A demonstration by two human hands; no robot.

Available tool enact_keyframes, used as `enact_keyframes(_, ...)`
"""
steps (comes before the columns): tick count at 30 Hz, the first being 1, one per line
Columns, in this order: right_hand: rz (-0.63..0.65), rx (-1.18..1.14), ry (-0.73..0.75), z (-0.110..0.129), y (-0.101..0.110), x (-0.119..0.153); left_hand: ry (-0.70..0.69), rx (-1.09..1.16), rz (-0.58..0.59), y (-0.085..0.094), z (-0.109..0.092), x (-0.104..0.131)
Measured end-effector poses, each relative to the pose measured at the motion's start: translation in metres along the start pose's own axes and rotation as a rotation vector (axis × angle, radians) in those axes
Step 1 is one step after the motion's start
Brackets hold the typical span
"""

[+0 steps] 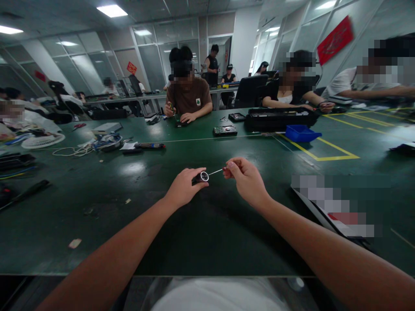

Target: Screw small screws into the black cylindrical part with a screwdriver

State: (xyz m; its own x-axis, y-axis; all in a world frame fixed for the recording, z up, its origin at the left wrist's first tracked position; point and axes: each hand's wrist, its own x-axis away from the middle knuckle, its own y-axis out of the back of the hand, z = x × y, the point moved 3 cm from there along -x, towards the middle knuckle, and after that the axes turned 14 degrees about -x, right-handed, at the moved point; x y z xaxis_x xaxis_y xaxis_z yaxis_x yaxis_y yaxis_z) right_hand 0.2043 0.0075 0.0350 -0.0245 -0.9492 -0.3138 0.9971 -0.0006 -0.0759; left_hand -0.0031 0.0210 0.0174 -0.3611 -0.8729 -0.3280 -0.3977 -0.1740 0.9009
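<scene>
Near the middle of the green table [181,250], my left hand [185,186] is closed around a small black cylindrical part [200,177] with a bright ring at its end facing right. My right hand [245,179] pinches the reddish handle of a screwdriver [215,171]. Its thin metal shaft points left, and the tip is at or very close to the ringed end; contact cannot be made out. The fingers of my left hand hide much of the black part.
A blue tray [301,133] lies back right, beside a long black case [280,120]. An opened device [225,130] is beyond my hands. Cables [108,141] and a dark tool [151,146] lie left. People sit across the table.
</scene>
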Motion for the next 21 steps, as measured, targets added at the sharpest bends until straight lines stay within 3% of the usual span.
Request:
enact_keyframes(8,-0.005,0.313,0.044,0.015,0.003,0.003,-0.039,0.005,-0.030,0.002,-0.002,0.001)
enact_keyframes(13,0.113,0.338,0.165,0.017,-0.001,0.008,-0.061,0.005,-0.045,0.000,-0.001,0.001)
enact_keyframes(21,0.085,0.461,0.124,0.017,-0.003,0.007,-0.064,0.006,-0.056,0.000,-0.002,0.001)
